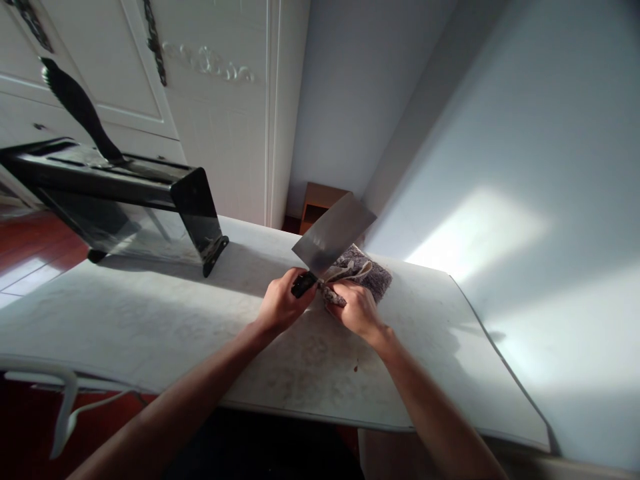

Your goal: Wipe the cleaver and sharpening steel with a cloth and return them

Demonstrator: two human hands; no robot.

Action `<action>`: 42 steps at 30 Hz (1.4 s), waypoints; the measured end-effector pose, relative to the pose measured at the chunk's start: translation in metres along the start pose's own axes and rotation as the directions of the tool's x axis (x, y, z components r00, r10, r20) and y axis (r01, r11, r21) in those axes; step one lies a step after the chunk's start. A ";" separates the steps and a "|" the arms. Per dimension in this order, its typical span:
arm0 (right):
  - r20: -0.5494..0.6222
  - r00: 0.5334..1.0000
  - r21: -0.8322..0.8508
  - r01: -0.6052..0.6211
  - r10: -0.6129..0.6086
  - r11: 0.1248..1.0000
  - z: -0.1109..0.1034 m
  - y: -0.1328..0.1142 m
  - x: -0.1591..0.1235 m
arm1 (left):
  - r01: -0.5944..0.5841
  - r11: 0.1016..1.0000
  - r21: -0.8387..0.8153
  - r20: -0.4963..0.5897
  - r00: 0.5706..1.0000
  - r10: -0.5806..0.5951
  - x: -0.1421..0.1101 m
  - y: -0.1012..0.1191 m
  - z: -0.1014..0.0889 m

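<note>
My left hand (pixel 283 301) is closed around the black handle of a cleaver (pixel 333 233). Its broad metal blade tilts up and to the right, above the table. My right hand (pixel 356 308) grips a fuzzy grey-and-white cloth (pixel 377 277), bunched close to the base of the blade. A light-coloured loop stands up from the cloth's top edge. Part of the cloth is touching the cleaver near where handle and blade meet; the exact contact is hidden by my fingers.
A black knife block (pixel 187 193) with clear sides stands at the left, one black-handled knife (pixel 83 110) sticking out of its top. The white-covered table (pixel 210 353) meets a wall on the right. Behind are a white cabinet (pixel 220 133) and a small brown wooden unit (pixel 323 197).
</note>
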State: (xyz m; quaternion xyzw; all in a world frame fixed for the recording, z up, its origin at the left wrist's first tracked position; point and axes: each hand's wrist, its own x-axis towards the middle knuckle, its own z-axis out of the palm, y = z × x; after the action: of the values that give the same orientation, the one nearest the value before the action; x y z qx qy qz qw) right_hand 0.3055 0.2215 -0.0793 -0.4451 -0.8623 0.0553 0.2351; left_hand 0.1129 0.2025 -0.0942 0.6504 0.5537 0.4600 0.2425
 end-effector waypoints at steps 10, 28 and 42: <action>-0.210 0.976 0.263 0.011 0.047 0.965 0.008 0.002 0.001 | 0.045 0.980 -0.193 0.092 0.995 -0.028 -0.002 0.012 -0.006; 0.154 0.865 0.966 -0.232 0.477 0.109 0.014 -0.005 0.011 | 0.264 0.536 -0.802 0.282 0.958 -0.050 0.006 0.011 0.000; 0.197 0.908 0.935 -0.287 0.370 0.206 0.024 -0.021 0.003 | 0.252 0.435 -0.864 0.191 0.965 -0.180 0.006 0.008 0.006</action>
State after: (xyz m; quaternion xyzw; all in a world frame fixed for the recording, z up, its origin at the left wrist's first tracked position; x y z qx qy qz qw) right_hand 0.2773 0.2144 -0.0932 -0.3904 -0.5335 0.5889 0.4649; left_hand 0.1217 0.2071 -0.0878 0.3710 0.3058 0.6212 0.6188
